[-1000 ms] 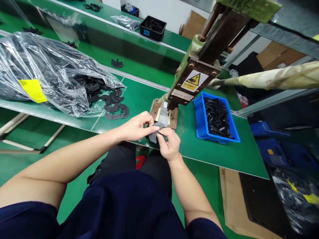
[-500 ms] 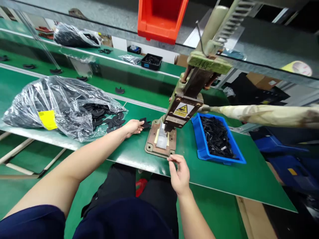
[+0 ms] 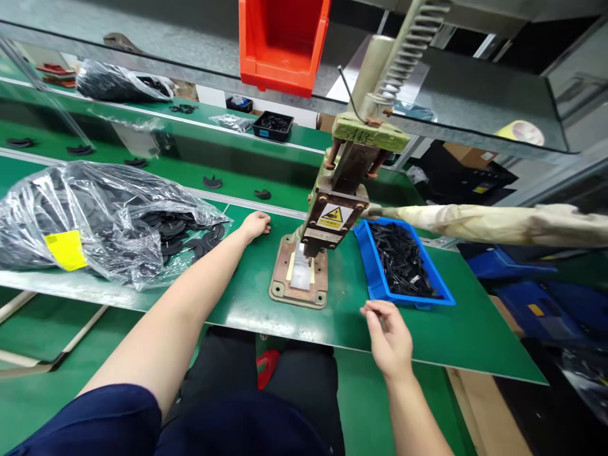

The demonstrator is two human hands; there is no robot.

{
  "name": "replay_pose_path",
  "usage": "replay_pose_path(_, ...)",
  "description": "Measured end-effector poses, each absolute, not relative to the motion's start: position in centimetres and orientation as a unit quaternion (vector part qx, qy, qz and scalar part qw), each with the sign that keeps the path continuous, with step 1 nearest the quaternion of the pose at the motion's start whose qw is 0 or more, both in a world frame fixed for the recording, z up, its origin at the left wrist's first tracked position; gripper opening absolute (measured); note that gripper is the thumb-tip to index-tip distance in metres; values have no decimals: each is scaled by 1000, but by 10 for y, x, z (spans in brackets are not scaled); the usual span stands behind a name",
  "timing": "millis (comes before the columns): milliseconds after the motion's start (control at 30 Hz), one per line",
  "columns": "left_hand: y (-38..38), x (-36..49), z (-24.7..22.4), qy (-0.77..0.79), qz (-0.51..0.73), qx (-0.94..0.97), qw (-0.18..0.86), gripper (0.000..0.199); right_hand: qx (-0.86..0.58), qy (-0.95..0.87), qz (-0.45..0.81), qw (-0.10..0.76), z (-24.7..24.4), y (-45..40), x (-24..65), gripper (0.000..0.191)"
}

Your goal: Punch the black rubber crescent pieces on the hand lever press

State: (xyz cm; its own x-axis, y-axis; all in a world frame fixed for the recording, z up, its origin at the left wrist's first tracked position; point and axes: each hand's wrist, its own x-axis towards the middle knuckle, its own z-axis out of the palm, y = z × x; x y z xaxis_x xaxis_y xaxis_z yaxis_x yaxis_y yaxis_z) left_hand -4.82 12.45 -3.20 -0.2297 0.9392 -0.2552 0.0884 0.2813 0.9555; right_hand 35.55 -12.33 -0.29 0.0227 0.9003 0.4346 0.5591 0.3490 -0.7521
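My left hand is over the green table beside the press, fingers curled in and nothing visible in them. Just beyond it, a black curved part lies on the green belt. My right hand hovers by the table's front edge, near the blue bin. Its fingers are loosely bent with the thumb apart, and I see nothing held. Between my hands stands a hand press with a warning label. Under its ram, a pale metal block sits on the base plate.
A clear plastic bag spills black curved parts at left. Small black pieces fill the blue bin. The press's wrapped lever reaches far right. An orange bin hangs above. More curved parts lie along the belt.
My left hand has let go of the black curved part, and one more part now lies on the belt beyond it. My right hand has moved right, from the press base toward the blue bin.
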Motion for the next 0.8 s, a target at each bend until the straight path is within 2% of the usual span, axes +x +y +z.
replay_pose_path(200, 116, -60, -36, 647, 392, 487, 437, 18, -609, -662, 98, 425, 25, -75, 390, 31)
replay_pose_path(300, 112, -65, -41, 647, 359, 526, 418, 11, -664, -654, 57, 358, 40, -51, 413, 31)
replay_pose_path(400, 109, -67, -48, 662, 317, 577, 358, 16, -718, -640, 35, 270, 50, -30, 436, 27)
replay_pose_path(600, 98, -60, -46, 664, 253, 636, 301, 25, -770, -621, 78, 125, 52, 8, 439, 27)
replay_pose_path(800, 89, -52, -40, 645, 218, 677, 280, 33, -791, -602, 89, 58, 49, 32, 416, 42)
